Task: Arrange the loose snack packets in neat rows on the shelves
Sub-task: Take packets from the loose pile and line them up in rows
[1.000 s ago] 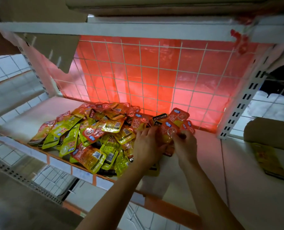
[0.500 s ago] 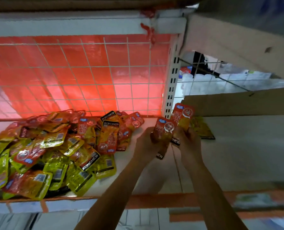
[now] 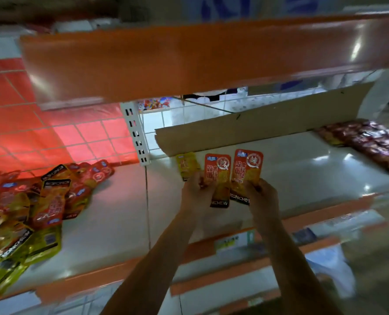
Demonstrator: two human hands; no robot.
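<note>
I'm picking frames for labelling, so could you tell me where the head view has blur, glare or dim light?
Head view: the orange shelf edge overhead is motion-smeared; glare spots dot the white shelf; the red packets in the left hand and right hand are sharpest, print legible; the packet pile sits in red-tinted light; the bottom is dim and blurred.

A white slotted upright (image 3: 136, 137) is seen at the back of a glossy white shelf (image 3: 302, 173). Left of the upright, a red wire-grid back panel (image 3: 52, 133) is lit brightest next to it. Right of the upright, a cardboard strip (image 3: 268, 119) is set along the back, with blurred white shapes seen above it. Above the upright, the view is crossed by a blurred orange edge strip (image 3: 189, 60). Below and right of the upright, an orange front rail (image 3: 200, 248) is fitted with a price label (image 3: 234, 241). Light is reflected in small glints on the shelf.
</note>
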